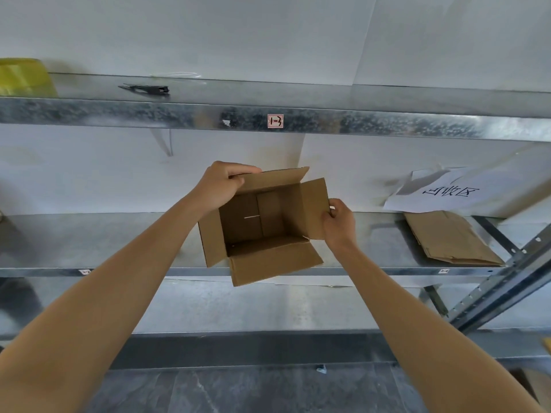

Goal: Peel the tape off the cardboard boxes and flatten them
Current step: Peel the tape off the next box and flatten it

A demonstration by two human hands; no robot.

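Observation:
A small brown cardboard box [262, 225] is held in the air in front of the middle metal shelf [89, 242], its open side turned toward me with all flaps spread. My left hand [222, 186] grips the top-left flap and wall, fingers curled over the edge. At the box's right side, my right hand [338, 223] pinches the edge of the right flap. Inside, the bottom flaps meet at a seam. No tape shows clearly.
Flattened cardboard pieces [450, 239] lie on the middle shelf at the right, below a white paper sign [438, 190]. The upper shelf [298, 122] carries a black tool [147, 89] and a yellow container [24, 77]. A slanted steel upright [501, 293] stands at the right.

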